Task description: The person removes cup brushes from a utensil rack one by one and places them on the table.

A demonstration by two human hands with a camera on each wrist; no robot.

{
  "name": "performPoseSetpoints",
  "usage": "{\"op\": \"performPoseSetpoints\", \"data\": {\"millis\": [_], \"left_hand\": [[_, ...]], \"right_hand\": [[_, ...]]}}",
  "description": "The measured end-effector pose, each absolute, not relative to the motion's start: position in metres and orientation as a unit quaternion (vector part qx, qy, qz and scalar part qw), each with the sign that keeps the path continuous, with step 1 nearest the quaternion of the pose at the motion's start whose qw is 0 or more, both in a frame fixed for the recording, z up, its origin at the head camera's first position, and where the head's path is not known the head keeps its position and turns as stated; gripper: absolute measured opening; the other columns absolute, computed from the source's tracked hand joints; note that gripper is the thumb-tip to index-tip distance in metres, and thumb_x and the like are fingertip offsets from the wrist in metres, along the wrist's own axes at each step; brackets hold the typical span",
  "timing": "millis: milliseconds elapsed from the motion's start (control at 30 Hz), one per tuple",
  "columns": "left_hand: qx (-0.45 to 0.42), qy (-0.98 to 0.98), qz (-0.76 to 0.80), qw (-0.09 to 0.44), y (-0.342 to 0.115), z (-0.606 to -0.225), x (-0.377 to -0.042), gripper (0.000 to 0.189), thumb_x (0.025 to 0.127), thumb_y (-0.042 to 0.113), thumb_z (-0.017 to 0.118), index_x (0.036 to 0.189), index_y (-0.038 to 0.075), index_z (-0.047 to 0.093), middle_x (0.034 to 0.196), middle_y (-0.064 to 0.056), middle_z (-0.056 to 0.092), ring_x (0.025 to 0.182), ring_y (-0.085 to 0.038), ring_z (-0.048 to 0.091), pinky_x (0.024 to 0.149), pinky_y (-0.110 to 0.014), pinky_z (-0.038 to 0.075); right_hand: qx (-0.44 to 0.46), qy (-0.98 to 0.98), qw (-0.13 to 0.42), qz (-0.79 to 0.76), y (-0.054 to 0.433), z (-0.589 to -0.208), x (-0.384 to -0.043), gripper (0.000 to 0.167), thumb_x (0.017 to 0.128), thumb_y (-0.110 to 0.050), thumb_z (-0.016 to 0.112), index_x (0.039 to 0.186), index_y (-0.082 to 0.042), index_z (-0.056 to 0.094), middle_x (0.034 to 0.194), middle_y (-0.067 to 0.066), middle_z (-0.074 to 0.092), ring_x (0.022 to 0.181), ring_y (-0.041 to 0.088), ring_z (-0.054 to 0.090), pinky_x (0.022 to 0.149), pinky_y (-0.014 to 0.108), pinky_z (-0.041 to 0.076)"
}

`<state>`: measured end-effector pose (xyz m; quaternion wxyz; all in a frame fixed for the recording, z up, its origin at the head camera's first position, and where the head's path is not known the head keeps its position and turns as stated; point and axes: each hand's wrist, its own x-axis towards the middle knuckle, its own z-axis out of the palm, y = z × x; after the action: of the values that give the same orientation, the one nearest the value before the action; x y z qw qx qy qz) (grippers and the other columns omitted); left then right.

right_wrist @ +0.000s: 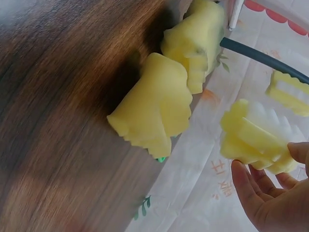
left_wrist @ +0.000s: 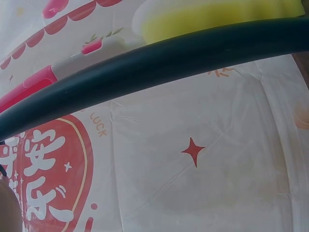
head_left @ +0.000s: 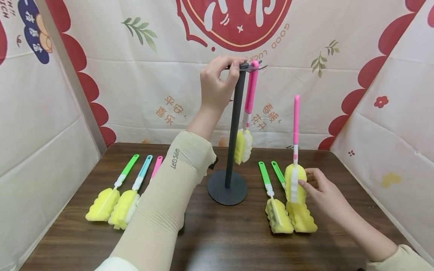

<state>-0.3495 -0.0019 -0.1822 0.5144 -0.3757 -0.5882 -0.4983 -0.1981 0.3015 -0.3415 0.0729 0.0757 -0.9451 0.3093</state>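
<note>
My left hand (head_left: 217, 84) grips the top of a black hanging stand (head_left: 236, 113), thumb on the near side and fingers over the hooks. From a hook on the right hangs a sponge bottle brush (head_left: 250, 98) with a pink handle. My right hand (head_left: 323, 192) pinches the yellow and white sponge head of another pink-handled bottle brush (head_left: 296, 128), its handle pointing up, above the table. In the right wrist view, thumb and fingertips press on opposite sides of that sponge head (right_wrist: 253, 137). The stand's pole (left_wrist: 159, 63) crosses the left wrist view.
Two green-handled brushes (head_left: 278, 216) lie on the brown table (head_left: 223, 241) below my right hand. At the left lie brushes with a green handle (head_left: 130, 165), a blue handle (head_left: 144, 171) and a pink handle (head_left: 157, 165), the last partly behind my sleeve. Printed cloth surrounds the table.
</note>
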Motion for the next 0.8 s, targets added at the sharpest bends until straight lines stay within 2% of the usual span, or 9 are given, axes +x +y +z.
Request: {"op": "performPoseSetpoints", "data": {"millis": [233, 533, 800], "left_hand": [[-0.371, -0.593, -0.499, 0.512, -0.004, -0.182, -0.349, 0.027, 0.093, 0.016, 0.054, 0.098, -0.002, 0.073, 0.095, -0.011, 0.073, 0.092, -0.012, 0.064, 0.086, -0.022, 0.047], [-0.374, -0.592, -0.503, 0.507, -0.005, -0.182, -0.349, 0.028, 0.093, 0.016, 0.053, 0.098, -0.002, 0.073, 0.095, -0.011, 0.072, 0.092, -0.012, 0.063, 0.086, -0.023, 0.047], [-0.376, -0.59, -0.505, 0.505, -0.003, -0.182, -0.349, 0.027, 0.093, 0.016, 0.053, 0.098, -0.003, 0.073, 0.095, -0.012, 0.072, 0.092, -0.013, 0.064, 0.086, -0.021, 0.046]], "right_hand": [[0.062, -0.95, 0.073, 0.296, 0.308, -0.341, -0.196, 0.039, 0.102, -0.028, 0.051, 0.128, 0.0, 0.044, 0.108, 0.02, 0.059, 0.091, 0.031, 0.06, 0.068, 0.039, 0.047], [0.05, -0.951, 0.086, 0.292, 0.321, -0.345, -0.191, 0.037, 0.101, -0.026, 0.053, 0.126, 0.0, 0.046, 0.104, 0.016, 0.06, 0.084, 0.02, 0.059, 0.063, 0.028, 0.048], [0.035, -0.957, 0.09, 0.274, 0.332, -0.346, -0.185, 0.038, 0.101, -0.03, 0.053, 0.126, -0.001, 0.048, 0.105, 0.015, 0.059, 0.083, 0.017, 0.058, 0.061, 0.029, 0.046]]}}
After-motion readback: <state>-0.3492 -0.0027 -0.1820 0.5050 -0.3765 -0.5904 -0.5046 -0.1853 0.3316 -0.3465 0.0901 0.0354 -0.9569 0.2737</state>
